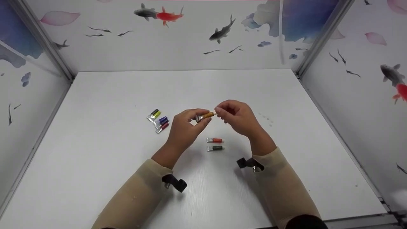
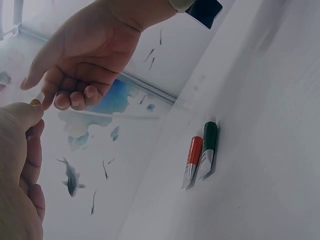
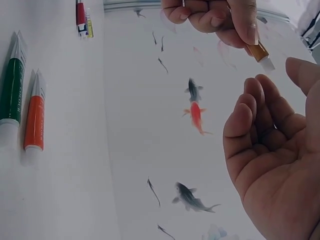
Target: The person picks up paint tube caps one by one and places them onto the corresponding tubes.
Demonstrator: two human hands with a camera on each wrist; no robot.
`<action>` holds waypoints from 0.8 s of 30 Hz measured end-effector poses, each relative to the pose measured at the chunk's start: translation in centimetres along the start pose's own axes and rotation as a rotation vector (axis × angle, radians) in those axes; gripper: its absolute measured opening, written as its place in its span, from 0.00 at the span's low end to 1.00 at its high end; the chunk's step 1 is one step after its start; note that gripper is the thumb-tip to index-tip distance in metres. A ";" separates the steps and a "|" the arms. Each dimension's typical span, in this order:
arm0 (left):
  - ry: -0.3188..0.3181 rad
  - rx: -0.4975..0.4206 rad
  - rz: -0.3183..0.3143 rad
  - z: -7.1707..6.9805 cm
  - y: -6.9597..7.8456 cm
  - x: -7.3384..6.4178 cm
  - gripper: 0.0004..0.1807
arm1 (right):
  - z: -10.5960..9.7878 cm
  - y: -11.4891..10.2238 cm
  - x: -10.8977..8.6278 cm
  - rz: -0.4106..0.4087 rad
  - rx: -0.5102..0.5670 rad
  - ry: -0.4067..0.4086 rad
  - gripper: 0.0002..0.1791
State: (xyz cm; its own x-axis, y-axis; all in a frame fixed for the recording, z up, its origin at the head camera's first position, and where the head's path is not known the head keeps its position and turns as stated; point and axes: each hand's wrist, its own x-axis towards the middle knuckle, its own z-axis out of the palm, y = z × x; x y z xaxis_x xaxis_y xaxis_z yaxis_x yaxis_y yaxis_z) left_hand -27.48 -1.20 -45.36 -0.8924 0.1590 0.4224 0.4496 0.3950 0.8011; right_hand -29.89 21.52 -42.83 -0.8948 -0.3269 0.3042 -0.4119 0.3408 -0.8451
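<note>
My left hand (image 1: 187, 125) pinches an ochre-yellow paint tube (image 1: 208, 115) between thumb and fingers, its white cap pointing right. Right beside that cap is my right hand (image 1: 238, 117), fingers loosely bent. In the right wrist view, a small gap separates the right thumb and forefinger from the white cap (image 3: 267, 64). Below the hands, an orange-red paint tube (image 1: 215, 140) and a dark green paint tube (image 1: 216, 148) lie side by side on the table. The left wrist view hides most of the ochre tube behind the left hand.
Left of the hands lies a group of several paint tubes, among them a yellow tube (image 1: 156, 114), a blue tube (image 1: 162, 120) and a red tube (image 1: 163, 127). The white table (image 1: 111, 175) is bounded by panels printed with fish (image 1: 168, 16).
</note>
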 end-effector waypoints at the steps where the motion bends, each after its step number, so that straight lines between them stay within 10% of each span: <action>1: -0.001 -0.004 0.001 0.0 0.0 0.0 0.12 | 0.0 0.0 -0.1 -0.007 0.013 -0.002 0.11; 24: 0.004 -0.015 0.015 0.1 -0.1 0.0 0.12 | 0.0 -0.5 -0.1 0.024 -0.089 -0.005 0.11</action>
State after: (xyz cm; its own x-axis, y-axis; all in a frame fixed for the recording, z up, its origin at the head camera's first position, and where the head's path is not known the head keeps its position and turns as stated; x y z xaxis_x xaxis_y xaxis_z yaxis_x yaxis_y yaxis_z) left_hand -27.51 -1.13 -45.48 -0.8854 0.1614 0.4358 0.4634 0.3789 0.8010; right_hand -29.57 21.40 -42.48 -0.9039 -0.3216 0.2821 -0.4042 0.4255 -0.8097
